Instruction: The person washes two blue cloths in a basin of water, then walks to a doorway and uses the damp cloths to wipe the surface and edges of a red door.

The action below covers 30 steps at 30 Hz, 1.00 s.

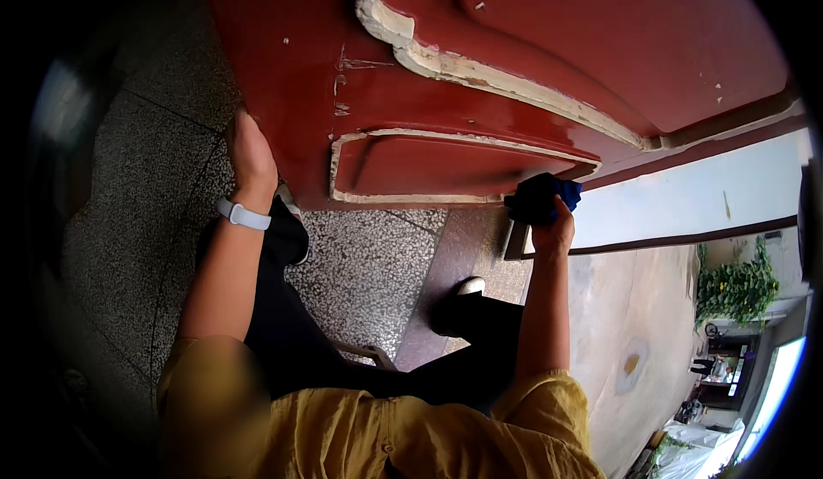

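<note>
A red-painted panelled door (302, 125) with chipped cream mouldings fills the upper middle of the head view. My left hand (253, 154), with a pale band at the wrist, is at the door's left edge and holds it; most of its fingers are hidden. In my right hand (558, 229) is a bunched dark blue cloth (542, 197). This cloth presses against the lower right end of the small panel's cream moulding (424, 198). Scratches and small pale chips mark the red paint.
Speckled terrazzo floor (366, 267) lies below the door. Part of a low stool (366, 352) shows between my legs. A white wall panel with a dark edge (681, 231) stands at right, beside a paved yard (611, 312). Far off are a leafy plant (739, 289) and a person (704, 366).
</note>
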Each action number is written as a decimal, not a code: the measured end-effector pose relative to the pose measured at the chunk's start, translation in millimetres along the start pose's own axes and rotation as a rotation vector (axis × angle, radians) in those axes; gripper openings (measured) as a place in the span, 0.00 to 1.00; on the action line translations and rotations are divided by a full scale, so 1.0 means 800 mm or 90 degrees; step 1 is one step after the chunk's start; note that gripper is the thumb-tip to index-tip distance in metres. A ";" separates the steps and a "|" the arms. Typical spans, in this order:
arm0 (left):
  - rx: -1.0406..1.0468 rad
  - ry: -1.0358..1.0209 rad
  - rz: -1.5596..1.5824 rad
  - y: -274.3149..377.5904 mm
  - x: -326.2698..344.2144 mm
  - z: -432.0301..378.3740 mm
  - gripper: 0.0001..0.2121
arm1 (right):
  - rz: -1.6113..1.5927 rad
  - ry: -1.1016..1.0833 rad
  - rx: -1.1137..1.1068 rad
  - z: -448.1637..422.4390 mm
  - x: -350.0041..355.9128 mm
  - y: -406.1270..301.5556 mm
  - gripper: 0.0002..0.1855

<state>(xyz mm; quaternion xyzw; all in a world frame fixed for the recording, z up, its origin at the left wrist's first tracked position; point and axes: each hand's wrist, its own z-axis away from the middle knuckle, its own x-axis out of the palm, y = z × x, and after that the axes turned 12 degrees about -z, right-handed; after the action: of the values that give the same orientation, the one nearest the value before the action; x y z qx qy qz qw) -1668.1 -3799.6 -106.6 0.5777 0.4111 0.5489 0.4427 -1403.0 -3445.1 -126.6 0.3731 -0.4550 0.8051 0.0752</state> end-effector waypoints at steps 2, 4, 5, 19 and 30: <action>0.003 0.095 0.022 0.002 0.007 0.007 0.18 | 0.097 -0.019 -0.074 -0.007 0.035 0.014 0.20; -0.009 0.111 0.035 0.003 0.021 0.012 0.17 | 0.160 0.084 -0.241 -0.011 0.059 0.042 0.20; -0.015 0.111 0.041 0.001 0.024 0.012 0.16 | 0.189 0.134 -0.323 -0.007 0.070 0.063 0.20; -0.022 0.115 0.101 0.011 0.028 0.007 0.17 | 0.489 -0.416 -0.300 0.112 0.165 0.247 0.21; -0.019 0.166 0.053 -0.012 0.023 -0.002 0.15 | 0.355 -0.050 -0.255 -0.034 -0.015 0.061 0.12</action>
<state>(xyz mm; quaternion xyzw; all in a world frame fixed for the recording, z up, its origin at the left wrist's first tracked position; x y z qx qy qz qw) -1668.5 -3779.2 -110.6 0.5116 0.4324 0.6432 0.3708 -1431.4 -3449.4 -175.8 0.2429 -0.6908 0.6746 -0.0939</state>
